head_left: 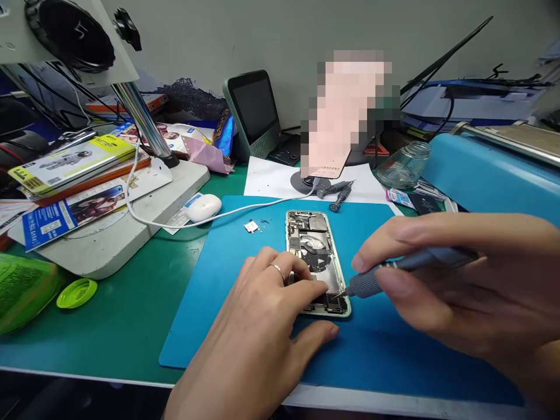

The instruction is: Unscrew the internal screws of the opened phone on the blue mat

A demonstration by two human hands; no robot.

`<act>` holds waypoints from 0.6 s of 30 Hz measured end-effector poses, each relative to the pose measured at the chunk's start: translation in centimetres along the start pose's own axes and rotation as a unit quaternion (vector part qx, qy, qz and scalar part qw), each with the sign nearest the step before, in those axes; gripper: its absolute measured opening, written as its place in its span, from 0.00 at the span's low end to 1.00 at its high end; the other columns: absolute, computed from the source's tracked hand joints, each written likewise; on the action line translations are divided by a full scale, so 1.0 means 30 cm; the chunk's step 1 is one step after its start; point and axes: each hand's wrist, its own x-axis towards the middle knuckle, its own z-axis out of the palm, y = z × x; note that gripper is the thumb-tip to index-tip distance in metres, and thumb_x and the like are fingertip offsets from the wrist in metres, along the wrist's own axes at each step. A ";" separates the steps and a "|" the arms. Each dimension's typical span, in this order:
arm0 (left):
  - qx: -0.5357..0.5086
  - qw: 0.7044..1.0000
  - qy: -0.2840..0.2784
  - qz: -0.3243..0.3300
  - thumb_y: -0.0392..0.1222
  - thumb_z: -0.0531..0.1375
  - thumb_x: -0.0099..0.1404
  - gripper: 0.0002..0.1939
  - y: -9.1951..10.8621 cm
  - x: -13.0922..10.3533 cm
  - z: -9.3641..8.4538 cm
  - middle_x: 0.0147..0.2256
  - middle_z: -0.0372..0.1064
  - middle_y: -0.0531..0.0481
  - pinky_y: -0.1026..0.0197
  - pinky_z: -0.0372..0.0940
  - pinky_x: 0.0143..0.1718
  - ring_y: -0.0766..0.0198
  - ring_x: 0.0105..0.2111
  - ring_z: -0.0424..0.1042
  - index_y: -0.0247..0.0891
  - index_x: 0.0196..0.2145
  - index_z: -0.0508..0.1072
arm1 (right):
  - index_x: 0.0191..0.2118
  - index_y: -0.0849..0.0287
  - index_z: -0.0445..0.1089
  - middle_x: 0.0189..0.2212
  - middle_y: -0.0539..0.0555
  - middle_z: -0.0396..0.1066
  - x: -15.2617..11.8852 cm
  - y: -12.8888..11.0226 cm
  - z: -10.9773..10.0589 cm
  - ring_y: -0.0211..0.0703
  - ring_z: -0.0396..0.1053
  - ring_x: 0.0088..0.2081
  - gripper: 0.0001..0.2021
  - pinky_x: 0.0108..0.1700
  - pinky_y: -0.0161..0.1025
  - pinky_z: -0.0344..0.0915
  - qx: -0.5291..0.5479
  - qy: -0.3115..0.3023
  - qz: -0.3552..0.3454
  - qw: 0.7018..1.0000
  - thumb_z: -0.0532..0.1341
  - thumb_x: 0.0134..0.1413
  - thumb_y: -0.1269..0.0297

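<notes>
An opened phone body lies on a blue mat, its inner parts exposed. My left hand, with a ring on one finger, rests over the phone's left and lower part; its fingers are bent and apart, the thumb lying near the bottom edge. Between the thumb and fingers of my right hand is a grey screwdriver, held tilted, its thin tip at the phone's lower right end. A small metal plate and several tiny screws lie on the mat, left of the phone's top.
Two small screwdrivers lie behind the phone. A white cable runs past a white mouse-like object. Farther back are a glass jar, a dark-screened device and a microscope stand base stacked with boxes.
</notes>
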 end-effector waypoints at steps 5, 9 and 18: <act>-0.001 1.000 -0.009 0.004 0.37 0.65 0.73 0.08 -0.005 0.003 0.002 0.45 0.73 0.53 0.50 0.61 0.51 0.56 0.46 0.67 0.49 0.45 0.81 | 0.37 0.46 0.80 0.27 0.45 0.84 -0.005 0.021 -0.005 0.42 0.82 0.25 0.13 0.32 0.33 0.82 -0.034 -0.086 0.004 0.996 0.67 0.51 0.74; -0.007 1.000 -0.015 0.001 0.36 0.64 0.73 0.08 0.002 0.003 -0.002 0.44 0.73 0.54 0.50 0.59 0.50 0.57 0.45 0.67 0.48 0.44 0.82 | 0.35 0.48 0.79 0.28 0.48 0.84 0.016 0.016 -0.012 0.41 0.81 0.24 0.10 0.27 0.31 0.79 -0.074 -0.177 -0.006 0.981 0.66 0.54 0.73; -0.016 1.000 -0.021 -0.009 0.37 0.63 0.75 0.07 0.005 0.004 0.000 0.43 0.73 0.55 0.51 0.57 0.48 0.59 0.43 0.66 0.46 0.42 0.81 | 0.37 0.50 0.77 0.31 0.49 0.85 0.011 0.017 -0.023 0.39 0.82 0.27 0.11 0.25 0.28 0.76 -0.095 -0.226 -0.027 0.969 0.64 0.56 0.76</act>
